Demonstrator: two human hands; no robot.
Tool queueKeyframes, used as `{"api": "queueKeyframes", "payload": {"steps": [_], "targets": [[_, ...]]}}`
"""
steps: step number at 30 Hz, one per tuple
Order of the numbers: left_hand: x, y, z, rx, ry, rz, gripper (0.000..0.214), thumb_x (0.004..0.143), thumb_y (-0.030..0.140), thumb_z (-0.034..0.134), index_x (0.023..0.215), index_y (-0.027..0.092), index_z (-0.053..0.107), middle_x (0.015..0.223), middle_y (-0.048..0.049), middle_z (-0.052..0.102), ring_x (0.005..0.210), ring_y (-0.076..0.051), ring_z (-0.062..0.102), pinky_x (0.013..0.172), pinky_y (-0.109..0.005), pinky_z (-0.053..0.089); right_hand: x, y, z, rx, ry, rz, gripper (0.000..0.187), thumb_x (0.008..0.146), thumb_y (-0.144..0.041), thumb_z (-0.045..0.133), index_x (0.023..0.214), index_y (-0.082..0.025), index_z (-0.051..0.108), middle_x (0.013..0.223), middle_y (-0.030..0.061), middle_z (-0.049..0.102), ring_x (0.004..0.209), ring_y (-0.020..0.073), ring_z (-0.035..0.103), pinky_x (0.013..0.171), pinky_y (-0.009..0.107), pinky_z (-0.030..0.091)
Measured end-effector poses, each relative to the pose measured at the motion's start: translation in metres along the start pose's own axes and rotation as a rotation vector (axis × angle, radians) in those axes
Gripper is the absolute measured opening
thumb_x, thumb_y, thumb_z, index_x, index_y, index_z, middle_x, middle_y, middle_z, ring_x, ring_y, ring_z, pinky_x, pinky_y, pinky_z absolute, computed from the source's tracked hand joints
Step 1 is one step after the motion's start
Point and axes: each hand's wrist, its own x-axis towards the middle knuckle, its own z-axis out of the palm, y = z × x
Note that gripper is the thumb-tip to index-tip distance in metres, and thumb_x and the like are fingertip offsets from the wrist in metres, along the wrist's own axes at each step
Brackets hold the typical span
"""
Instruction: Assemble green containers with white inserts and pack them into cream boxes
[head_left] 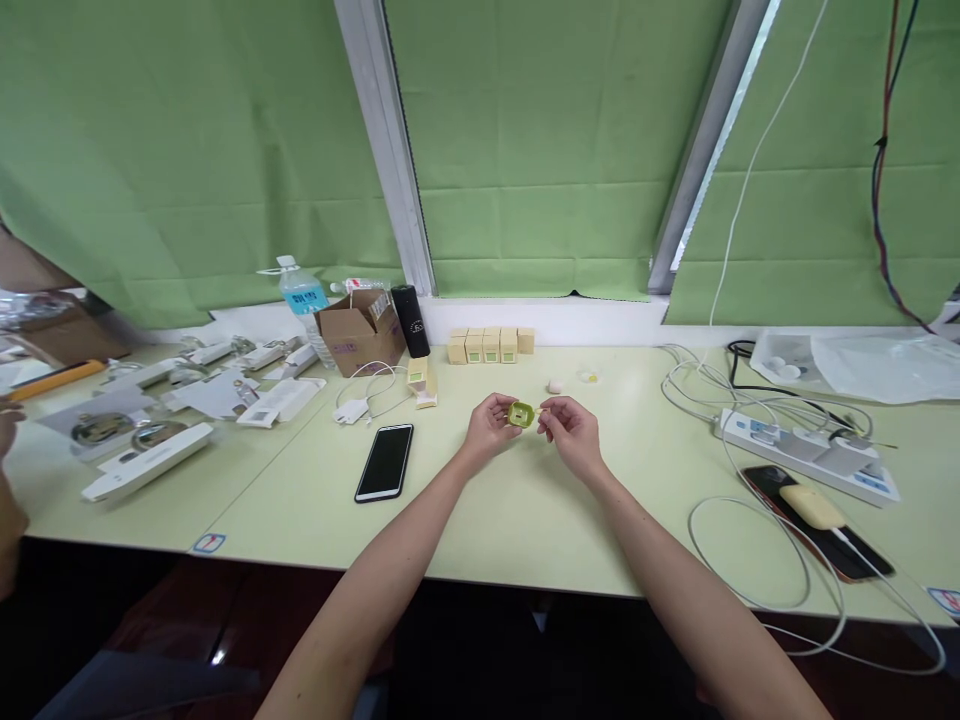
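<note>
My left hand is closed round the side of a small green square case, whose hollow inside faces up. At the case's right edge the fingers of my right hand are pinched together. Something small and pale may be between them, too tiny to name. Just beyond the hands lie a small pinkish-white round object and a small clear piece with a yellow spot. Farther back, several small cream boxes with green labels stand in a row by the wall.
Left of my arms lie a phone, a white charger and an opened cream box. A cardboard box, a water bottle and a black cylinder stand behind. Cables surround a power strip at right. Another person's hand shows at far left.
</note>
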Motion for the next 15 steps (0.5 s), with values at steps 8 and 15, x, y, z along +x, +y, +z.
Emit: {"api": "queueKeyframes", "payload": {"steps": [8,15], "targets": [[-0.003,0.007,-0.001,-0.168,-0.090,-0.111,0.056,0.062,0.029,0.091,0.112,0.015,0.072,0.112,-0.0131,0.074,0.107,-0.027,0.067,0.098,-0.040,0.049,-0.002,-0.007,-0.002,-0.188,0.038,-0.080,0.021,0.086,-0.045,0.068,0.092,-0.025,0.069,0.077,0.0020,0.069,0.063,0.0170,0.065,0.063,0.032,0.053],[-0.007,0.018,-0.001,-0.275,-0.200,-0.179,0.055,0.062,0.026,0.090,0.113,0.014,0.075,0.111,-0.0131,0.075,0.108,-0.029,0.069,0.108,-0.047,0.045,0.000,-0.008,-0.007,-0.450,-0.032,-0.399,0.013,0.095,-0.032,0.060,0.093,-0.025,0.072,0.086,0.0049,0.074,0.076,0.0201,0.063,0.068,0.035,0.051]]}}
